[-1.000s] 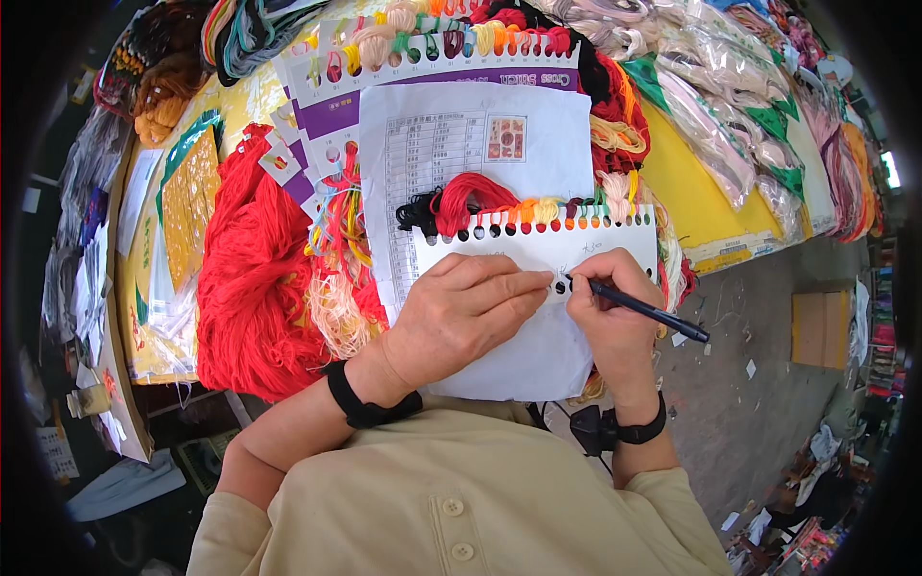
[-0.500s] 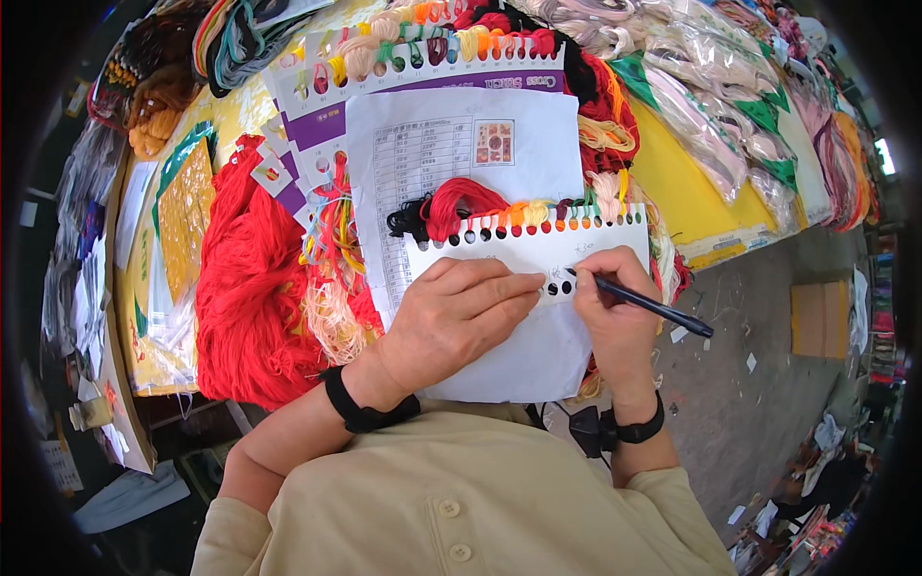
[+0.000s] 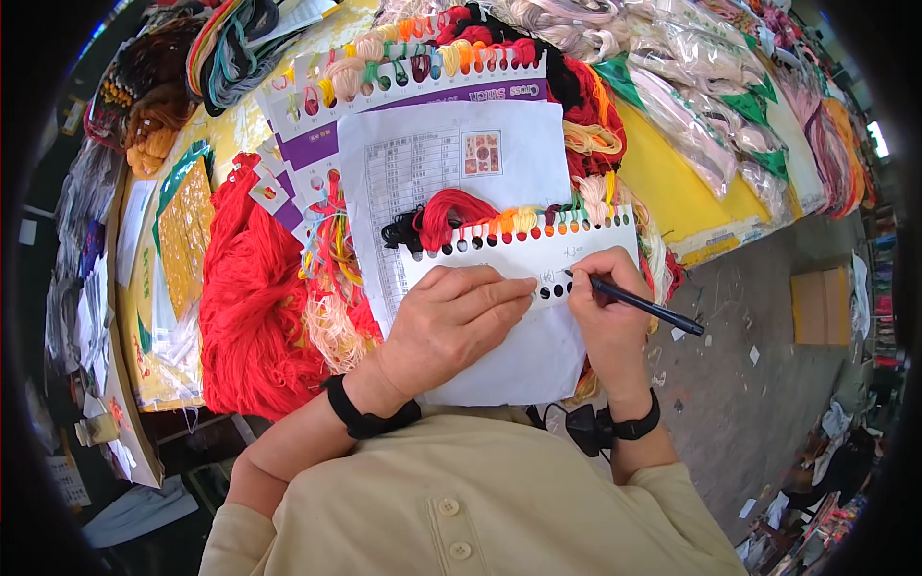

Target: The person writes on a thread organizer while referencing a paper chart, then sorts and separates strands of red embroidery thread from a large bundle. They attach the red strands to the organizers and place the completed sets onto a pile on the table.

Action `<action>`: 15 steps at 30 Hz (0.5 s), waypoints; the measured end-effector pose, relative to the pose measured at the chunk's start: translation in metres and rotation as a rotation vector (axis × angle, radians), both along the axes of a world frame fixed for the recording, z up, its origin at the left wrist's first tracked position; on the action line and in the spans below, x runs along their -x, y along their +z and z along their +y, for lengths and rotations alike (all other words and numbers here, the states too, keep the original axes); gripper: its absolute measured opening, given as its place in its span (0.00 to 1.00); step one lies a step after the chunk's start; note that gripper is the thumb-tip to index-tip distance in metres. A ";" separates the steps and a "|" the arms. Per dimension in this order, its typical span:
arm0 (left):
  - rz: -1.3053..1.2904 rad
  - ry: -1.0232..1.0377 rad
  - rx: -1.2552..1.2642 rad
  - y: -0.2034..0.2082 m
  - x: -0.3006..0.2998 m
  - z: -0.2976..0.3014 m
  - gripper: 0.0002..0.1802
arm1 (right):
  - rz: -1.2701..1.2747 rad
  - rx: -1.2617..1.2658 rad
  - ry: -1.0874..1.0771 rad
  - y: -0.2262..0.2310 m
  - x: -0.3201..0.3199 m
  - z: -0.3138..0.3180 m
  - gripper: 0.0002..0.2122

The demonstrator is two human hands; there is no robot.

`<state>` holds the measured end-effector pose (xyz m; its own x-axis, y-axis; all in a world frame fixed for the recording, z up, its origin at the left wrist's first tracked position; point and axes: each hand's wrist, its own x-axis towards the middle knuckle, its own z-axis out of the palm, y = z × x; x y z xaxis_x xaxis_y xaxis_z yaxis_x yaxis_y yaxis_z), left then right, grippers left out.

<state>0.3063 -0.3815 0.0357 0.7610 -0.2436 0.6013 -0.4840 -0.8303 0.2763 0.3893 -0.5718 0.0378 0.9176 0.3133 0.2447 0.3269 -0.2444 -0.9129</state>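
My right hand (image 3: 611,312) grips a black pen (image 3: 645,305), its tip at a white punched thread card (image 3: 519,254) that bears handwriting. Colored thread bundles are looped through the holes along the card's upper edge, among them a thick red skein (image 3: 451,213), black threads (image 3: 401,230) and pale peach threads (image 3: 595,195). Flat across the card's lower left lies my left hand (image 3: 459,322), fingers stretched out together and holding it down. Beneath the card is a white printed sheet (image 3: 461,370) with a table and a small colored picture.
Purple-and-white thread cards (image 3: 307,139) lie behind the sheet. A large red thread hank (image 3: 245,307) rests to the left. Bagged pale threads (image 3: 691,115) are heaped at the far right of the yellow-covered table (image 3: 663,202). A cardboard box (image 3: 821,304) stands on the floor at right.
The view has shifted slightly, so the table things sit a little further left. My right hand still holds the pen at the card, where another handwritten mark shows. The left hand stays in place.
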 end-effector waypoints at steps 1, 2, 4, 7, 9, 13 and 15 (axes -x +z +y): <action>0.003 -0.003 0.008 -0.001 0.000 0.000 0.17 | 0.014 -0.054 -0.007 -0.003 0.000 -0.001 0.06; 0.005 -0.002 0.008 0.000 0.000 0.000 0.17 | 0.016 -0.054 -0.006 0.000 0.000 0.000 0.06; -0.003 0.006 0.001 0.001 -0.001 0.000 0.17 | -0.009 0.061 0.040 0.008 0.000 0.002 0.05; 0.010 0.007 0.006 0.001 0.000 0.000 0.17 | 0.008 -0.007 0.040 0.003 -0.001 -0.001 0.05; 0.002 0.008 0.002 0.001 0.000 -0.001 0.17 | 0.017 -0.008 0.023 0.004 0.000 0.000 0.06; 0.031 0.016 0.006 0.003 0.001 -0.001 0.18 | 0.001 0.058 0.028 0.007 0.000 0.001 0.06; 0.025 0.017 0.005 0.002 0.001 -0.001 0.19 | -0.016 0.062 0.034 0.007 0.000 0.001 0.07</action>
<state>0.3055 -0.3822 0.0381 0.7799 -0.2269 0.5833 -0.4624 -0.8369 0.2927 0.3895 -0.5706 0.0446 0.9021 0.3596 0.2384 0.3506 -0.2890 -0.8908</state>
